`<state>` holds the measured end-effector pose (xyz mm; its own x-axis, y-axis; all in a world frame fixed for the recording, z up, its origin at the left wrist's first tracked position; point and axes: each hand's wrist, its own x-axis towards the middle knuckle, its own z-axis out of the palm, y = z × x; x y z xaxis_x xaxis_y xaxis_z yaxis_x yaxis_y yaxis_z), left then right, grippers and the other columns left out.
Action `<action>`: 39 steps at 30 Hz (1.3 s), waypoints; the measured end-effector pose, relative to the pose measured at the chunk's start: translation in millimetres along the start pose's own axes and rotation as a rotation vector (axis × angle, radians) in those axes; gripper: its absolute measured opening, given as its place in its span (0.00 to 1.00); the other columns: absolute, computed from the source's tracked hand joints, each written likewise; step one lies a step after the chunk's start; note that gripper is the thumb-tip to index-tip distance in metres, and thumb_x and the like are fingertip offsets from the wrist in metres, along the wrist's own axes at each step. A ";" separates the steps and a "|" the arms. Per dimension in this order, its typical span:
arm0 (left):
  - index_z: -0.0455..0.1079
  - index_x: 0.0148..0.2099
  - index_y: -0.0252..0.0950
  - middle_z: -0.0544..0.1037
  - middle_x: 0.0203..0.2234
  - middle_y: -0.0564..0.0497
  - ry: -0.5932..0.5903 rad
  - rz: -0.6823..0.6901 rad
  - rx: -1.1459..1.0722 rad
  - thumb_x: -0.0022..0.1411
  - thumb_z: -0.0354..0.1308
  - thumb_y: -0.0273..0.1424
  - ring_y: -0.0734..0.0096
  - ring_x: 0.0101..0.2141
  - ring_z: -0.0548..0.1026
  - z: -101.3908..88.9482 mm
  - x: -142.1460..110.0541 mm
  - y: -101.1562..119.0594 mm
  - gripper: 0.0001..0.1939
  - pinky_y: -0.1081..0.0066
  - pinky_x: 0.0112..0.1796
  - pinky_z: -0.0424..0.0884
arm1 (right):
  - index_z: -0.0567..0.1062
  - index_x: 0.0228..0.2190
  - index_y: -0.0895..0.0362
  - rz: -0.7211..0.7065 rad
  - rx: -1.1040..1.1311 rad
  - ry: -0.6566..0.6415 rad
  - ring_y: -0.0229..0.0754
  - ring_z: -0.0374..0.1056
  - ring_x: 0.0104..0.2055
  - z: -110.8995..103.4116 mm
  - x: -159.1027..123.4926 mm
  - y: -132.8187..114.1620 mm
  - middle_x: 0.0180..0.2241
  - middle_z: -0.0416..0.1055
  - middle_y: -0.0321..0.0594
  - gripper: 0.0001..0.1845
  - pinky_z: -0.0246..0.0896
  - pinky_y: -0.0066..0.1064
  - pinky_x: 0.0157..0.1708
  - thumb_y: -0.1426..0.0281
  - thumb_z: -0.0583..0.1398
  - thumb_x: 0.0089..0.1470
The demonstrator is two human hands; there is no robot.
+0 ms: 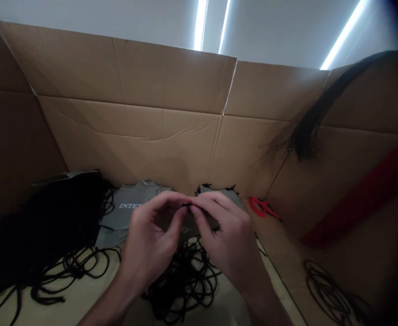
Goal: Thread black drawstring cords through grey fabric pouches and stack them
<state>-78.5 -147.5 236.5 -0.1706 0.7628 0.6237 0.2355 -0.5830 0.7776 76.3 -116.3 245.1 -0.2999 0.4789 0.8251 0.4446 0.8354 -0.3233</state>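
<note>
My left hand (pixel 153 235) and my right hand (pixel 227 231) meet at their fingertips in the middle of the view. Both are closed in a pinch on a short piece of black cord (pixel 186 205); the fingers hide most of it. Below them lies a tangled heap of black cords (pixel 185 287). Behind my left hand is a stack of grey fabric pieces (pixel 119 217) with white lettering that begins "INTEX". Another grey stack (pixel 233 195), with black cord ends at its top edge, is partly covered by my right hand.
A large black pile (pixel 45 217) with loose cords fills the left side. Red-handled scissors (pixel 261 207) lie at the right, beyond the grey stack. Tall cardboard walls (pixel 134 122) enclose the area. Coiled cords (pixel 329 294) lie at lower right, below a red strip (pixel 362 194).
</note>
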 end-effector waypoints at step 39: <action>0.82 0.40 0.38 0.88 0.34 0.52 0.063 -0.013 0.124 0.62 0.66 0.26 0.69 0.32 0.86 10.6 -2.2 -12.5 0.05 0.76 0.35 0.82 | 0.77 0.37 0.53 0.433 0.280 -0.106 0.42 0.78 0.37 6.3 -5.0 5.0 0.36 0.79 0.37 0.05 0.73 0.35 0.40 0.73 0.61 0.61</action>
<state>-70.9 -138.9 224.6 -0.2332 0.7485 0.6208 0.3491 -0.5314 0.7719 74.7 -112.8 236.5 -0.2286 0.8088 0.5418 0.3085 0.5881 -0.7476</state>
